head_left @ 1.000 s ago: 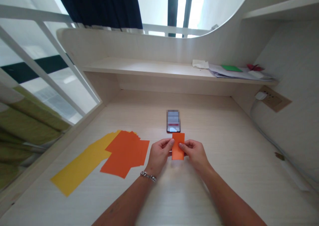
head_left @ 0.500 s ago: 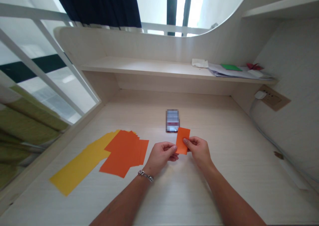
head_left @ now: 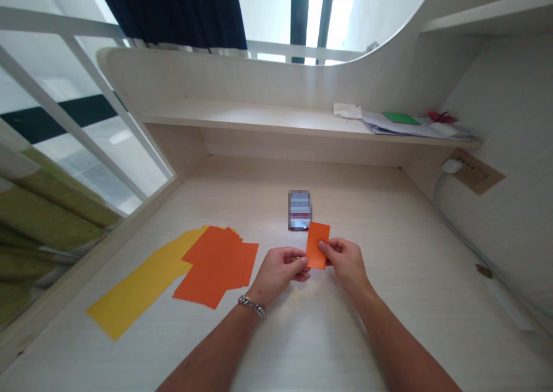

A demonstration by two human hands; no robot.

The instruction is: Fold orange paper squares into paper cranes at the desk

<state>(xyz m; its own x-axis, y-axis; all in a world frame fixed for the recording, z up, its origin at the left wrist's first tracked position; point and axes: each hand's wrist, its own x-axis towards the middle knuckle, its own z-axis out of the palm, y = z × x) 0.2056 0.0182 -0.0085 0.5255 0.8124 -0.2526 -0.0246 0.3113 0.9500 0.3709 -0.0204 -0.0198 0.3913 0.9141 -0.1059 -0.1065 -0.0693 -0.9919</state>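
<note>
A small orange paper rectangle [head_left: 317,254] is held upright over the desk between my two hands. My left hand [head_left: 283,265], with a chain bracelet [head_left: 252,305] at the wrist, pinches its lower left edge between thumb and fingers. From the right side, my right hand [head_left: 345,259] grips it, thumb on the front face and fingers behind. Just beyond the paper lies a phone [head_left: 299,209] with a blurred screen. Left of my left hand, orange paper sheets [head_left: 220,262] lie fanned out, partly over yellow paper sheets [head_left: 133,288].
The pale wooden desk [head_left: 345,185] has a shelf [head_left: 259,114] at the back, bearing papers [head_left: 406,126], a green paper square [head_left: 401,118] and a red folded shape [head_left: 441,117]. A plug with a grey cable [head_left: 453,228] runs down the right wall. White railings [head_left: 103,115] stand at the left.
</note>
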